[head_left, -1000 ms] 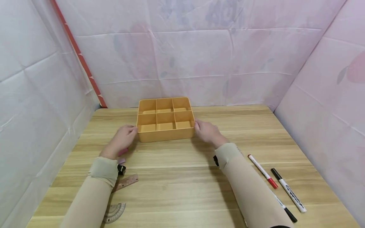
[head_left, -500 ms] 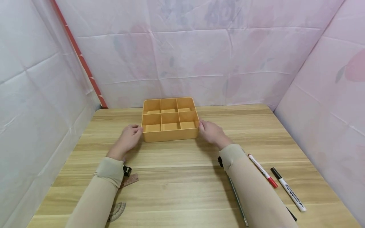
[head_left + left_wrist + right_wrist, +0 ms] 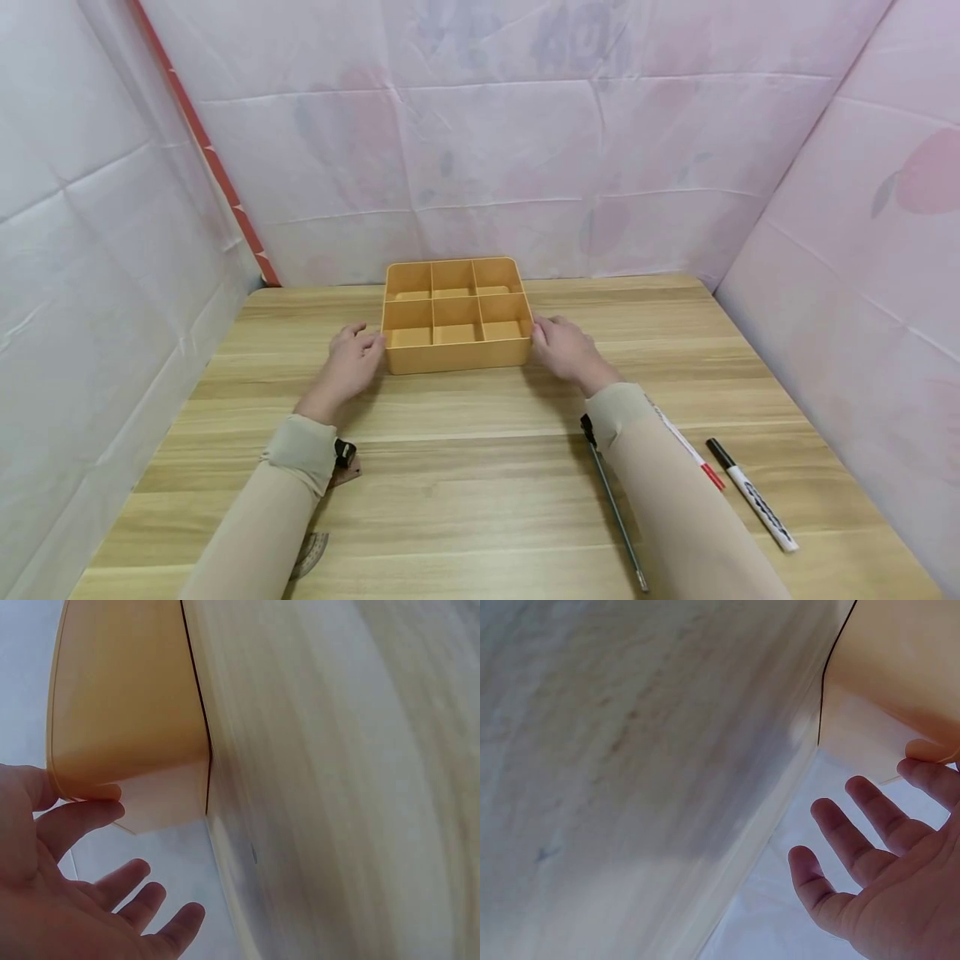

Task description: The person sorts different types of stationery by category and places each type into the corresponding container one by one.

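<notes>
A yellow-orange storage box (image 3: 459,358) with six compartments stands on the table near its back edge. My left hand (image 3: 347,371) holds its left side near the front corner. In the left wrist view, the thumb meets the rim, the index fingertip (image 3: 109,810) touches the outer wall, and the other fingers spread loosely. On the opposite side my right hand (image 3: 566,350) holds the box the same way. The right wrist view shows its index fingertip (image 3: 913,769) against the wall and the other fingers apart from it; the thumb is out of that view.
A pencil (image 3: 618,521), a red-capped marker (image 3: 690,446) and a black-capped marker (image 3: 753,496) lie on the right, partly beside my sleeve. On the left, a protractor (image 3: 310,554) and a ruler (image 3: 347,472) are mostly hidden by my arm. Cloth walls enclose the table.
The box has slid a little to the right, with both hands moving along with it. My sleeves now cover more of the ruler and red marker, and the pencil has come into sight.
</notes>
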A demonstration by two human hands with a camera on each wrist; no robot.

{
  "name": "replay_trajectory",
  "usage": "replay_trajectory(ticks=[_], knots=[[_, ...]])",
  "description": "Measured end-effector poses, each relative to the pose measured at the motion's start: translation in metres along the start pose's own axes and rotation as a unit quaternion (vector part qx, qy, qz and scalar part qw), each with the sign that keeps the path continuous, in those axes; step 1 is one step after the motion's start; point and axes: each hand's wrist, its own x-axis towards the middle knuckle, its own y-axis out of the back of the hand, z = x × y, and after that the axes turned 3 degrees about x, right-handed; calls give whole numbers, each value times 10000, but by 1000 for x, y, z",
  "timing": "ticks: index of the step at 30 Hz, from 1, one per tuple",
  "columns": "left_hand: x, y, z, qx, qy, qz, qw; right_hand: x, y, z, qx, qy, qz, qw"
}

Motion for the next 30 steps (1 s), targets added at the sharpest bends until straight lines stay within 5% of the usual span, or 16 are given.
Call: replay_trajectory(ticks=[30], knots=[[4,-7,9,206,-30,-308,9993,-5,4,13,64,-31,48,10000]])
